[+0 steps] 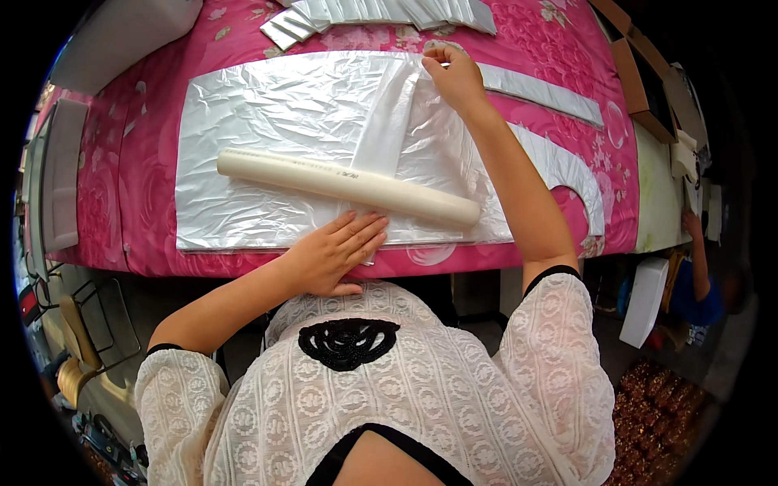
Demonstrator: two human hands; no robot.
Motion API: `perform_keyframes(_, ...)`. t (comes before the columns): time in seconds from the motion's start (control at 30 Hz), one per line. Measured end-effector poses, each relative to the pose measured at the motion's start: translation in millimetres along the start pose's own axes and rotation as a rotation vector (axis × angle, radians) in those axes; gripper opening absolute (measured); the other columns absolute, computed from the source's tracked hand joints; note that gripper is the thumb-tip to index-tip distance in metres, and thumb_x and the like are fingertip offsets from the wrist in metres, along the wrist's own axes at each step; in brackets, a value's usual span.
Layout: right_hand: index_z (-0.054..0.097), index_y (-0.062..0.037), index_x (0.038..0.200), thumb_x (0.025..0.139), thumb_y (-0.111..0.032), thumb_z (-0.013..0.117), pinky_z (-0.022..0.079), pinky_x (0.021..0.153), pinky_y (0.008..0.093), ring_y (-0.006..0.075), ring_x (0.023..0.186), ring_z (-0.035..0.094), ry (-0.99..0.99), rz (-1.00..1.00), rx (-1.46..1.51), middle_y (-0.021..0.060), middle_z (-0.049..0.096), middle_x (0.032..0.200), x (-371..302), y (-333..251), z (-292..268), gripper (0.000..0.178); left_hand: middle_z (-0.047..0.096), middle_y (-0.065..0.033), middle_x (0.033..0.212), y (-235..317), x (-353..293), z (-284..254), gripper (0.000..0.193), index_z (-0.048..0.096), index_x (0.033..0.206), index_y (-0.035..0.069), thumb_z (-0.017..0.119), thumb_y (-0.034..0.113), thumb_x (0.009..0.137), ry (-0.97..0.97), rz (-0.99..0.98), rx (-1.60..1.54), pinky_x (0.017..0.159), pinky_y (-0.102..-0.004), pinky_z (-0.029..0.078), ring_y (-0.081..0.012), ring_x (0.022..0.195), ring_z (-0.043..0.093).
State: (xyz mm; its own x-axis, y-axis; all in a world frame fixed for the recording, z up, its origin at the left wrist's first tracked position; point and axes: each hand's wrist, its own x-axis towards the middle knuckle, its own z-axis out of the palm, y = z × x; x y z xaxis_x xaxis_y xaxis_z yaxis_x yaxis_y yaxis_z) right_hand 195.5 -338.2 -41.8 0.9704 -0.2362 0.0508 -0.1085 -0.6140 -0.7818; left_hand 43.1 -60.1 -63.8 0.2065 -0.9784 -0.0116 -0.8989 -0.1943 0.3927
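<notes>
A wide stack of thin, shiny white plastic sheets (267, 105) lies creased in front of me. Across it, at a slant, rests a long cream-white tube (324, 176). My left hand (342, 247) presses flat on the near edge of the sheets, fingers stretched out, just below the tube. At the far edge, my right hand (454, 74) has its thumb and fingers pinched together on the corner of a thin plastic sheet (429, 121). A folded strip of this plastic (382, 121) runs from near that hand down to the tube.
Folded plastic packets (381, 11) lie in an overlapping row at the far side of the pink flowered cloth (154, 194). A flat plastic strip (543, 93) and a curved plastic piece (567, 170) lie at right. A cardboard box (644, 85) stands beyond; another person's arm (697, 251) shows at far right.
</notes>
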Motion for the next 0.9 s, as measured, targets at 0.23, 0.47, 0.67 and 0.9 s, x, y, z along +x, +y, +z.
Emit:
perform_keyframes(0.23, 0.058, -0.0093, 0.118, 0.079, -0.020, 0.066, 0.046, 0.084, 0.0380, 0.0297, 0.098, 0.055, -0.345, -0.521, -0.255, 0.0117, 0.057, 0.109, -163, -31, 8, 0.042, 0.031, -0.0188, 0.144, 16, 4, 17, 0.077, 0.036, 0.135, -0.003, 0.059, 0.039, 0.075, 0.076, -0.065, 0.179, 0.111, -0.0445, 0.020, -0.0300, 0.135, 0.028)
perform_keyframes(0.47, 0.055, -0.0110, 0.124, 0.077, -0.011, 0.065, 0.046, 0.082, 0.0372, 0.0294, 0.096, 0.056, 0.051, -0.307, -0.486, 0.0092, 0.060, 0.109, -135, 45, -67, 0.048, 0.033, -0.0175, 0.144, 23, 5, 23, 0.064, 0.040, 0.133, -0.002, 0.057, 0.026, 0.077, 0.111, -0.105, 0.314, 0.111, -0.0441, 0.021, -0.0283, 0.135, 0.029)
perform_keyframes(0.67, 0.054, -0.0107, 0.126, 0.076, -0.008, 0.066, 0.043, 0.090, 0.0344, 0.0284, 0.106, 0.054, -0.199, -0.358, -0.254, 0.0104, 0.058, 0.118, -159, 29, -82, 0.051, 0.032, -0.0169, 0.145, 33, 6, 41, 0.055, 0.040, 0.132, -0.001, 0.049, 0.019, 0.082, 0.162, -0.139, 0.353, 0.111, -0.0451, 0.019, -0.0294, 0.136, 0.027)
perform_keyframes(0.9, 0.059, -0.0142, 0.118, 0.069, -0.004, 0.066, 0.041, 0.090, 0.0387, 0.0257, 0.103, 0.056, -0.302, -0.740, -0.291, 0.0059, 0.060, 0.113, -150, -11, -5, 0.050, 0.028, -0.0168, 0.147, 54, 11, 46, 0.055, 0.037, 0.135, 0.000, 0.044, 0.017, 0.084, 0.103, -0.218, 0.343, 0.111, -0.0451, 0.019, -0.0295, 0.137, 0.024)
